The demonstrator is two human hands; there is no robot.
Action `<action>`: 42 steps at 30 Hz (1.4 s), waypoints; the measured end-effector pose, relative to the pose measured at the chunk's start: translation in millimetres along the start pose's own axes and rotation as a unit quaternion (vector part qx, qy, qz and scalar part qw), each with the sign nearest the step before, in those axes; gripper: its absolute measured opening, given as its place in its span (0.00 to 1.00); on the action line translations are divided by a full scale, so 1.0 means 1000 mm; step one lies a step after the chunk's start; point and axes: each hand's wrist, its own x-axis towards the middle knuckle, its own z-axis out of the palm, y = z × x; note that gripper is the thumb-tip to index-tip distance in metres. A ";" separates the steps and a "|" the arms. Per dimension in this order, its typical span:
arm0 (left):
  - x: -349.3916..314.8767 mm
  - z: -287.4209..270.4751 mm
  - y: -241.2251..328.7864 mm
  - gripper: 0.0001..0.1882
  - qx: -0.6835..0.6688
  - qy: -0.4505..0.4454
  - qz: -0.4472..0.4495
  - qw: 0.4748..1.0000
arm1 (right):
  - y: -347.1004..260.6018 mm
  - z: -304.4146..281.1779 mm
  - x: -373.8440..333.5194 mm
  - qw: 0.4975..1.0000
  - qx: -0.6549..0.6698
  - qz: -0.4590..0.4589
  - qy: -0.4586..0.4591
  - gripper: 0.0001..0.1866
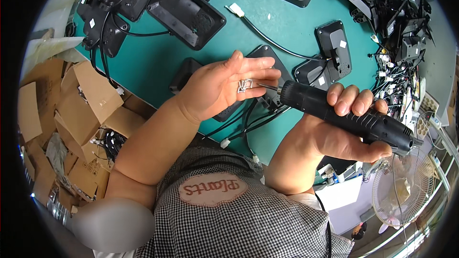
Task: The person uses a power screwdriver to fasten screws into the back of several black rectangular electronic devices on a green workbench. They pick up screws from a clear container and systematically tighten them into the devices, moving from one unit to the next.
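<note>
Brown cardboard boxes (81,110) lie heaped well to the left of the left hand (224,88), off the edge of the teal bench (158,57). That hand is held palm up, fingers (258,67) loosely extended and slightly curled, with a few small silvery metal clips (245,85) resting against the fingers; whether they are pinched or only cradled I cannot tell. They look light, stiff and easy to spill, so a cupped palm seems the safer hold.

Just right of them, the thin metal bit (267,86) of a black electric screwdriver (344,112) points at the clips, nearly touching. The right hand (349,129) is wrapped firmly round the ribbed grip of its barrel, fingers over the top. The tool looks rigid and fairly weighty, best taken at mid-barrel, as it is now.

Beneath both hands lies a black plastic device casing (272,62) with cables (248,119) trailing toward the body. More black casings (186,12) sit beyond the left hand, and a tangle of wiring (397,81) piles up beyond the right.
</note>
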 end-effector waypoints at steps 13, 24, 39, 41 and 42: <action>-0.006 -0.009 -0.017 0.10 0.122 0.030 -0.023 0.992 | -0.004 -0.001 -0.002 1.000 -0.012 -0.005 0.028 0.37; -0.006 -0.002 -0.021 0.10 0.025 0.109 -0.024 0.993 | -0.016 -0.007 -0.002 1.000 0.007 0.002 0.002 0.38; -0.014 0.005 -0.026 0.10 0.057 0.120 -0.018 0.991 | -0.011 -0.001 -0.009 1.000 0.004 -0.014 0.005 0.39; -0.016 0.007 -0.028 0.10 0.067 0.109 -0.009 0.992 | -0.010 -0.003 -0.009 1.000 0.001 -0.010 -0.003 0.39; -0.016 0.007 -0.029 0.10 0.071 0.103 -0.004 0.992 | -0.010 -0.002 -0.009 1.000 0.005 -0.010 0.002 0.39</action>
